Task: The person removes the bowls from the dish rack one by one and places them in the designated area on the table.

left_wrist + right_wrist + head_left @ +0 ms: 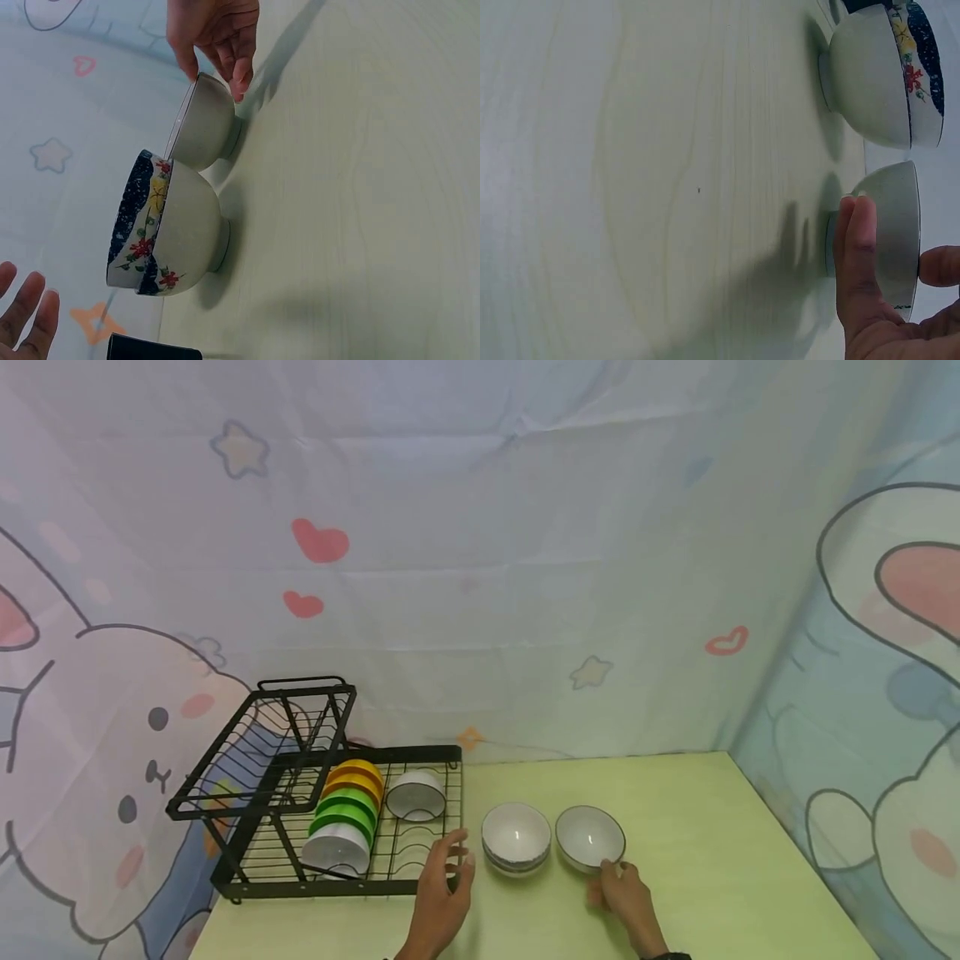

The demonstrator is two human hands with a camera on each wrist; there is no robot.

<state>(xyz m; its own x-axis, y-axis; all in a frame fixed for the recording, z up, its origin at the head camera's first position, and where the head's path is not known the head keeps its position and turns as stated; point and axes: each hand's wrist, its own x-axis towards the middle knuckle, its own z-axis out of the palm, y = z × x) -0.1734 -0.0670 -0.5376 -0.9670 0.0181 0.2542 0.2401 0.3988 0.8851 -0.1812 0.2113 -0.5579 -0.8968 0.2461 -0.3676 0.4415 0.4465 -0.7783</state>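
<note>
At the near rim of a white bowl (590,837), my right hand (626,897) pinches it. In the right wrist view the thumb (939,265) lies at the rim, with fingers (859,232) along the outer wall. Just left of it sits a stack of nested bowls (516,835), upright on the table. A flowered band with dark blue shows on the stack's outside (154,217) in the left wrist view. My left hand (442,893) is held with loosely bent fingers and nothing in them, between the stack and the black dish rack (390,887).
Inside the rack, orange bowls (358,772), green bowls (347,817) and a white bowl (335,850) stand tilted in a row. Another white bowl (417,795) leans at the rack's back right. A raised upper shelf (262,806) covers the left side. Behind the table (697,860) hangs a printed cloth (480,610).
</note>
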